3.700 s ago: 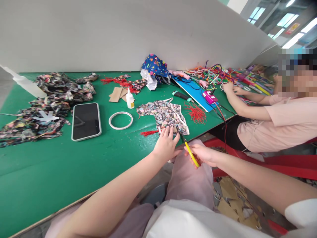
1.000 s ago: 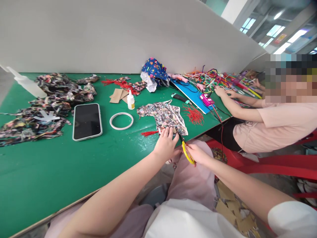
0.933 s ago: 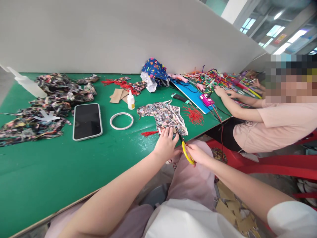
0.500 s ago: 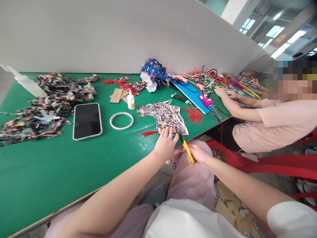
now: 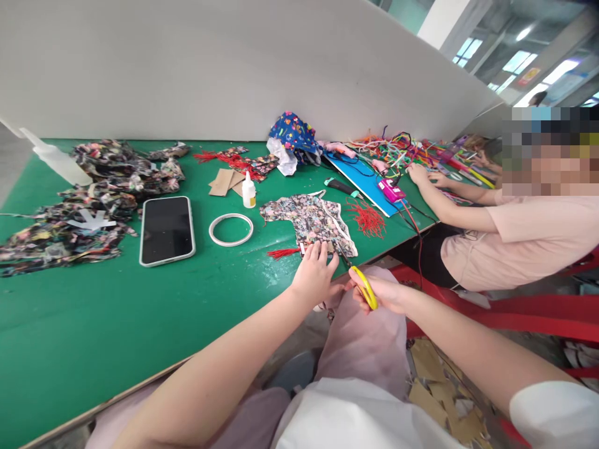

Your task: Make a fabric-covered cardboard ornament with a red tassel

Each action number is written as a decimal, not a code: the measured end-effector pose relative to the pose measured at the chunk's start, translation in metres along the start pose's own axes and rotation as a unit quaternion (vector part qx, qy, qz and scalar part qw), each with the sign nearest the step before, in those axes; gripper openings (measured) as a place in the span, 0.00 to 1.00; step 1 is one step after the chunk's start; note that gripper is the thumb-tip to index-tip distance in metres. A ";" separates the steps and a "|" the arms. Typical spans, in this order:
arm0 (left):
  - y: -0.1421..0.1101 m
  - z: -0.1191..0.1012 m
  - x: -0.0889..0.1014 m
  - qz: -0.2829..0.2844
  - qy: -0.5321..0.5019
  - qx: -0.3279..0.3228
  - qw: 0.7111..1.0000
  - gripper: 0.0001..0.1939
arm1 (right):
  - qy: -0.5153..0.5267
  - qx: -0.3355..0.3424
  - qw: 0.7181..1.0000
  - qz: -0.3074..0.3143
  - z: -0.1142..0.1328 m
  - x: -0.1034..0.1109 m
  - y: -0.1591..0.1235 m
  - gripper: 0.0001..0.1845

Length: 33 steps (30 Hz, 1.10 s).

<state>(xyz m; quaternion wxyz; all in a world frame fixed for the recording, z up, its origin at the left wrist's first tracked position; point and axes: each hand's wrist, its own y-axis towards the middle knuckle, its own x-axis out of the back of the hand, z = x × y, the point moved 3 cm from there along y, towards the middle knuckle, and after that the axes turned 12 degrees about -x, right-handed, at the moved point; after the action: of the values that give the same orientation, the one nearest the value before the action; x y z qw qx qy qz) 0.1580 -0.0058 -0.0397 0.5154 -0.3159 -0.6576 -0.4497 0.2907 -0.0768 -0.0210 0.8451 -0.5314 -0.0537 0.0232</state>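
Observation:
My right hand (image 5: 381,294) is closed round the handles of yellow-handled scissors (image 5: 365,287). Their dark blades point up and left to the lower edge of a dark floral cloth piece (image 5: 316,217) with white trim. My left hand (image 5: 316,273) lies over that edge, fingers apart and pressing down on a small floral strip. A red tassel (image 5: 283,253) sticks out leftward from under these fingers. What lies beneath the left palm is hidden, as are the blade tips in part.
On the green table (image 5: 187,324) lie a phone (image 5: 167,229), a tape roll (image 5: 231,229), a glue bottle (image 5: 248,191), crumpled floral cloth (image 5: 121,168), red threads (image 5: 367,217) and a dark cutter (image 5: 343,187). A co-worker's hands (image 5: 418,174) work among coloured cords at right.
The scissors' handles have turned and opened and closed between frames, with the blades staying at the cloth's edge. My left hand keeps its place. The view has shifted slightly.

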 end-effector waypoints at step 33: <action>0.000 0.000 -0.001 -0.001 0.004 0.000 1.000 0.37 | -0.007 0.016 0.997 -0.072 0.011 0.000 0.003 0.18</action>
<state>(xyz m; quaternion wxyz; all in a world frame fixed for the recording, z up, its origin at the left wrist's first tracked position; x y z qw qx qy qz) 0.1576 -0.0056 -0.0404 0.5178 -0.3137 -0.6557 -0.4512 0.2896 -0.0654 -0.0187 0.8527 -0.5123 -0.0970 -0.0328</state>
